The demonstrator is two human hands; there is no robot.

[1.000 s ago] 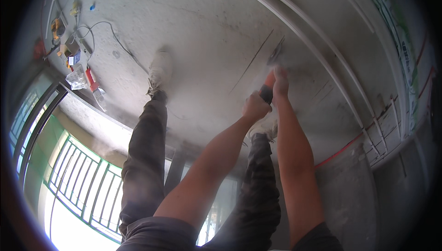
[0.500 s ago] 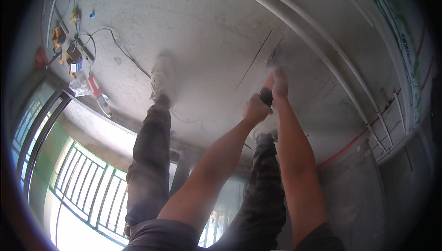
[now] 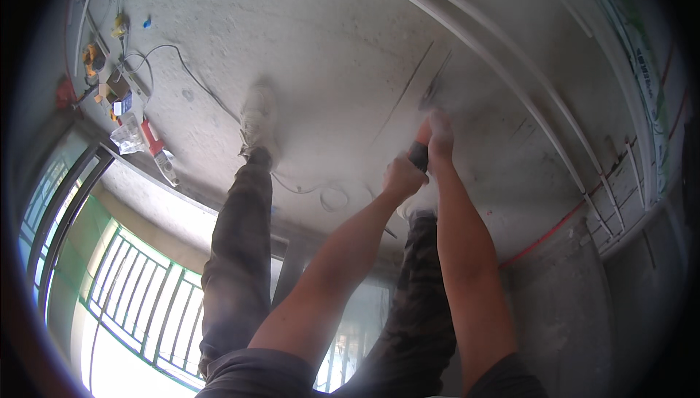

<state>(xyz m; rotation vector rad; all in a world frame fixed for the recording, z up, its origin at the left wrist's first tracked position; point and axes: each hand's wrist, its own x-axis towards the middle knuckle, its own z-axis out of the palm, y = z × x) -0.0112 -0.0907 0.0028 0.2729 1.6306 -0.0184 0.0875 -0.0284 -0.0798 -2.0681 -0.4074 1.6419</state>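
Observation:
Both of my hands grip an orange and black angle grinder (image 3: 418, 153) low over the concrete floor (image 3: 313, 55). My left hand (image 3: 402, 175) is closed round the rear of its body. My right hand (image 3: 440, 141) wraps the front part, close behind the dark grinder head (image 3: 429, 97). The head is at the near end of a thin cut line (image 3: 443, 66); dust blurs it, and the disc's edge cannot be made out. A longer straight cut (image 3: 405, 90) runs beside it on the left.
Long white pipes (image 3: 503, 77) cross the floor on the right. At the left lie a cable (image 3: 191, 77), a small box (image 3: 121, 105), a clear plastic bag (image 3: 128, 135) and a red-and-grey tool (image 3: 152, 137). A loop of thin wire (image 3: 334, 198) lies between my feet. A railing (image 3: 146, 288) shows at lower left.
The grinder and both hands have shifted slightly toward me. Haze between my feet has thinned, and the wire loop shows more clearly. My grip is unchanged.

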